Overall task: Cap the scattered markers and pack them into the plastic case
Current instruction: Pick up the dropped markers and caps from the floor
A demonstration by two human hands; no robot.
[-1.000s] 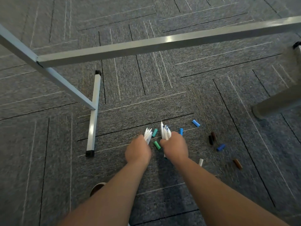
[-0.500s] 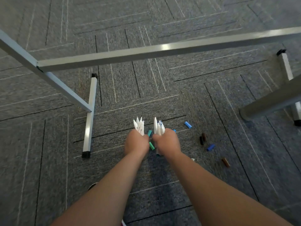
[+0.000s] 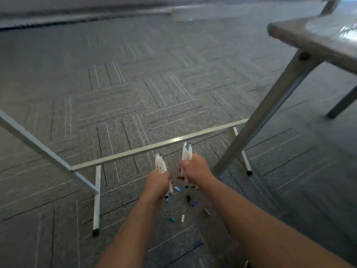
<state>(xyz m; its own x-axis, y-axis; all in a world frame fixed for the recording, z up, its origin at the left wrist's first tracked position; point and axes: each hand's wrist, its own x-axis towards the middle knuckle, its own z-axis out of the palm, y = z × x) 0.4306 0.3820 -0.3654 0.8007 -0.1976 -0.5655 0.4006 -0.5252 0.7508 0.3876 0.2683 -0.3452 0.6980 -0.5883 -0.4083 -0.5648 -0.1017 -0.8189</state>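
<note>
My left hand (image 3: 158, 180) grips a bundle of white markers (image 3: 160, 165), ends sticking up above the fist and coloured tips showing below. My right hand (image 3: 195, 168) grips a second bundle of white markers (image 3: 186, 153), held a little higher. Both fists are raised above the carpet. Below them loose caps lie scattered on the floor: a blue cap (image 3: 172, 219), a white cap (image 3: 182, 218), a dark cap (image 3: 188, 198), another blue cap (image 3: 195, 203). No plastic case is in view.
A white metal frame (image 3: 135, 152) with thin legs stands over the grey carpet tiles just beyond my hands. At the right a grey table (image 3: 316, 35) rises, its slanted leg (image 3: 260, 122) coming down close to my right hand.
Both hands have lifted with their marker bundles. The view has tilted up and back, so the caps now lie below the hands and the grey table top shows at the right.
</note>
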